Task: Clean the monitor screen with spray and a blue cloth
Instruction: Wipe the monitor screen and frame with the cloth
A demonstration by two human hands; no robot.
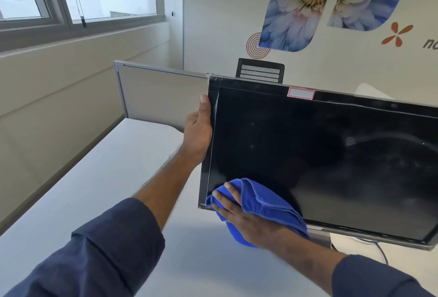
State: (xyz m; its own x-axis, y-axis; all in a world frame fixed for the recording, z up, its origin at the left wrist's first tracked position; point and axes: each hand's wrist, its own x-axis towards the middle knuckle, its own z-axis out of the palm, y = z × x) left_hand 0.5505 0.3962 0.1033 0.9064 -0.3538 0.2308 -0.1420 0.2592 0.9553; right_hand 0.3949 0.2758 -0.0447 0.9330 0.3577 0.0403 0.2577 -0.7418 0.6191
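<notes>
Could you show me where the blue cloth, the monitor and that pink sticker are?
blue cloth (265, 202), head view, on its upper fold.
monitor (308, 150), head view, on the dark screen.
pink sticker (301, 93), head view, on its grey middle.

The left hand (198, 131) grips the monitor's (320, 154) left edge, thumb upright along the bezel, forearm bare below a rolled navy sleeve, while the right hand (246, 218) presses the blue cloth (263, 204) flat against the screen's lower left corner, fingers spread.
</notes>
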